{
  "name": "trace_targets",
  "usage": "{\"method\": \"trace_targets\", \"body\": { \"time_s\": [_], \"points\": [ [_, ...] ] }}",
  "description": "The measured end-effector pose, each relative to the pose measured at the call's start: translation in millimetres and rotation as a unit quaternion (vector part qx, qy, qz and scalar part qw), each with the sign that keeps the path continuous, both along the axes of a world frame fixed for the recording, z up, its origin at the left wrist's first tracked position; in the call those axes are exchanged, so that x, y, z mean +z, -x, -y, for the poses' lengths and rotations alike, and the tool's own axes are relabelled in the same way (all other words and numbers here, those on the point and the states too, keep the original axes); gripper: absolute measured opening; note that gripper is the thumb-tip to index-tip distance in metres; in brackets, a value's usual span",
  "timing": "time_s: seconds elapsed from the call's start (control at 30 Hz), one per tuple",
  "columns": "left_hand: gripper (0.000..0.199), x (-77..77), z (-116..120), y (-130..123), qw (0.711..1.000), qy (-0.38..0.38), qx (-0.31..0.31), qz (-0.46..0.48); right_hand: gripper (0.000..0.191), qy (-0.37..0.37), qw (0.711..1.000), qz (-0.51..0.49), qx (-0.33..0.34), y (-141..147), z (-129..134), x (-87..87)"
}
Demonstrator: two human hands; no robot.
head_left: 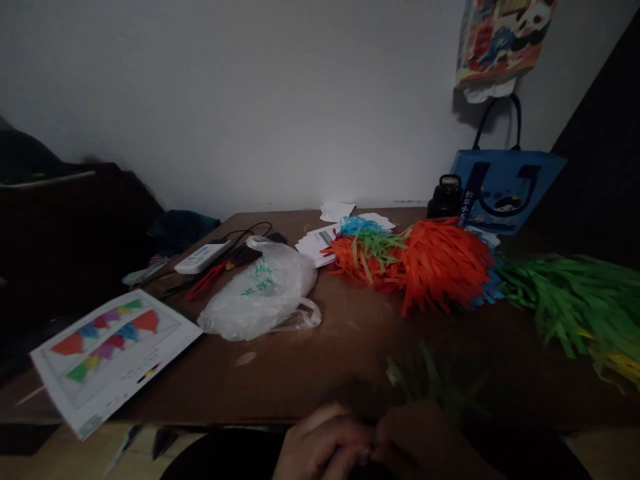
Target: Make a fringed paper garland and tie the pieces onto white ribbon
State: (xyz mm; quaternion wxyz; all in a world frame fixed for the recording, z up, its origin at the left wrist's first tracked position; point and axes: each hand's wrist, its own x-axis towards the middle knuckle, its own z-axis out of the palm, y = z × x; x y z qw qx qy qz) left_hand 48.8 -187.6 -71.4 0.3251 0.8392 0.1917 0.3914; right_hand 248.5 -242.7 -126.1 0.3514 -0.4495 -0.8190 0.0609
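My left hand (325,443) is at the bottom of the head view, in front of the table edge, with its fingers curled and pressed together. Close against it, my right hand (423,437) is closed too, and the fingertips of both meet. Blurred, dark green paper strips, a tassel (440,383), fan out just beyond my right hand and appear to come from its grip. What sits between the left fingertips is hidden. To the right lies a bright green paper tassel bundle (575,293). Orange paper tassels (445,263) lie heaped behind, with light green strips (377,245) on them.
A crumpled clear plastic bag (270,290) lies left of centre on the brown table (350,347). An instruction sheet (115,357) overhangs the front left. Behind are a white power strip (203,257), white papers (315,245), a black bottle (445,198) and a blue tote bag (537,180).
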Motion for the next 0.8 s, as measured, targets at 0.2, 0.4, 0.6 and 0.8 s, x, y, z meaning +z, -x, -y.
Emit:
{"method": "trace_targets", "body": {
  "time_s": [0.2,0.4,0.6,0.8],
  "points": [
    [0.028,4.5,-2.9,-3.7,0.998,0.068,-0.010,-0.010,0.046,0.039,0.999,-0.034,-0.004,1.2,-1.8,9.4],
    [0.028,-0.3,-1.4,0.8,0.988,0.150,-0.032,-0.004,0.043,0.078,0.995,-0.058,0.013,2.9,1.1,22.6],
    [0.024,-10.8,2.0,1.8,0.940,0.337,0.003,0.050,0.050,0.020,0.996,-0.082,-0.035,11.4,-3.1,47.6],
    [0.032,-13.9,5.8,-1.3,0.875,0.471,0.027,0.108,0.037,-0.199,0.978,-0.027,-0.056,17.5,-6.0,63.6]
  ]
}}
